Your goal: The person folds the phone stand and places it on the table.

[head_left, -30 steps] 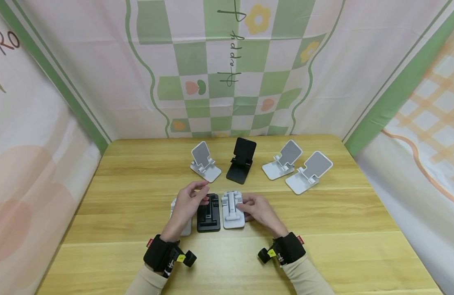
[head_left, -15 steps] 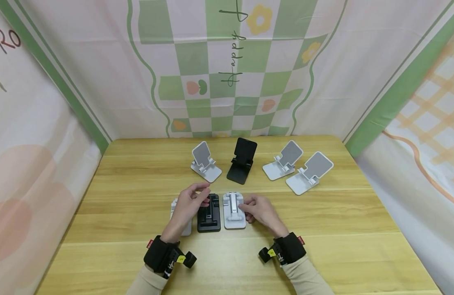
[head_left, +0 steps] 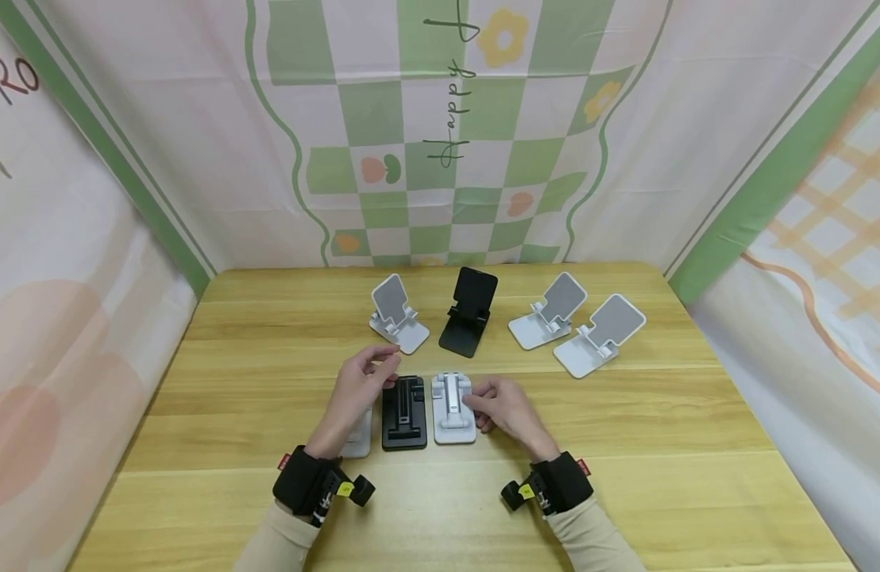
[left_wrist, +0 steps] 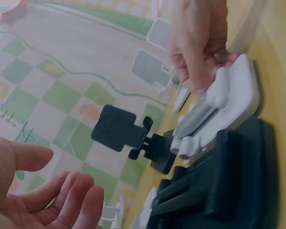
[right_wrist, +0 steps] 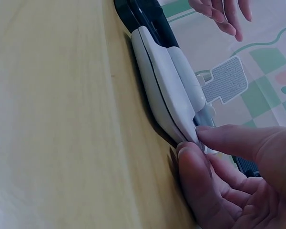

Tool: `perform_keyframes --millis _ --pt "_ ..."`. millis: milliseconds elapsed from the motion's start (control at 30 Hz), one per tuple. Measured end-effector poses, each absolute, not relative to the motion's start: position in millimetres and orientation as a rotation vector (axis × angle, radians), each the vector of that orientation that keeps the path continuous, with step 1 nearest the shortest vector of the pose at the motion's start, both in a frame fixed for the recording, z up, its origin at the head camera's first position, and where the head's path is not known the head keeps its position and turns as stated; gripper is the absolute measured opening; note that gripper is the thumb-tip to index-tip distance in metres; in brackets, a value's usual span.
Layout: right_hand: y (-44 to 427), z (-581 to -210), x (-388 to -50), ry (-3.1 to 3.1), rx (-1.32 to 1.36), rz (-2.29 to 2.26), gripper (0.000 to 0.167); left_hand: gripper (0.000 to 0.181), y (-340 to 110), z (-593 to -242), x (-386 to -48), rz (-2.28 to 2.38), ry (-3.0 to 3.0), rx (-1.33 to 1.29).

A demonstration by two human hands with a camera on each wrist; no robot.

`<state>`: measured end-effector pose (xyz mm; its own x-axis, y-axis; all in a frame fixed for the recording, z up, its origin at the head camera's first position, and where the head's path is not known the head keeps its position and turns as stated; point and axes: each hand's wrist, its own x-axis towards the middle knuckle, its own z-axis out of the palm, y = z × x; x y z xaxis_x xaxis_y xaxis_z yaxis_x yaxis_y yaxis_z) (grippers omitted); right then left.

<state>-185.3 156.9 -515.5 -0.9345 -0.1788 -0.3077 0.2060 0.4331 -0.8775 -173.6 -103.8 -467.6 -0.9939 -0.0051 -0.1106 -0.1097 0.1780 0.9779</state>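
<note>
Three folded phone stands lie in a row on the table. My right hand (head_left: 506, 411) pinches the right edge of the folded white phone stand (head_left: 452, 429) between thumb and fingers. The right wrist view shows the fingertips on the rim of that white stand (right_wrist: 164, 86), which lies flat. In the middle lies a folded black phone stand (head_left: 404, 421). My left hand (head_left: 354, 389) hovers over the left side of the row with relaxed fingers, holding nothing. It partly hides another white folded stand (head_left: 359, 441). In the left wrist view the left fingers are apart from the black stand (left_wrist: 238, 181).
Behind the row stand several unfolded phone stands: a white one (head_left: 393, 306) at left, a black one (head_left: 471, 310), and two white ones, nearer (head_left: 600, 338) and farther (head_left: 550, 314), at right. A patterned cloth (head_left: 440, 199) hangs behind the wooden table (head_left: 661, 445).
My left hand has moved slightly left and up, away from the black folded stand, uncovering more of it. The right hand keeps its hold on the white stand, which shifted slightly right earlier.
</note>
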Motion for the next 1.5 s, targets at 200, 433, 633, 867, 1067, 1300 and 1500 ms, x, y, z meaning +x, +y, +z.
perform_keyframes --millis 200,433,633,867,1067,1300,1500 --pt "156.4 -515.8 -184.8 2.345 0.062 -1.544 0.016 0.04 -118.1 -457.1 -189.0 1.916 2.39 -0.143" --pt "156.3 -514.9 -185.7 2.382 0.132 -1.62 0.018 0.04 -126.1 -445.5 -210.2 1.966 2.42 -0.222" --pt "157.1 -514.1 -185.8 2.383 0.168 -1.67 0.018 0.046 -124.9 -446.7 -229.0 1.952 2.512 -0.243" --pt "158.6 -515.0 -186.6 2.385 0.185 -1.702 0.02 0.067 -126.8 -452.4 -255.5 1.833 2.59 -0.209" --pt "158.4 -514.9 -185.2 2.381 0.172 -1.729 0.019 0.078 -124.7 -461.6 -270.8 1.786 2.52 -0.185" --pt "158.0 -514.9 -184.1 2.367 0.184 -1.773 0.021 0.064 -115.3 -472.5 -275.4 1.826 2.474 -0.162" --pt "157.3 -514.2 -183.6 2.376 0.188 -1.791 0.019 0.052 -112.3 -476.3 -277.6 1.85 2.546 -0.194"
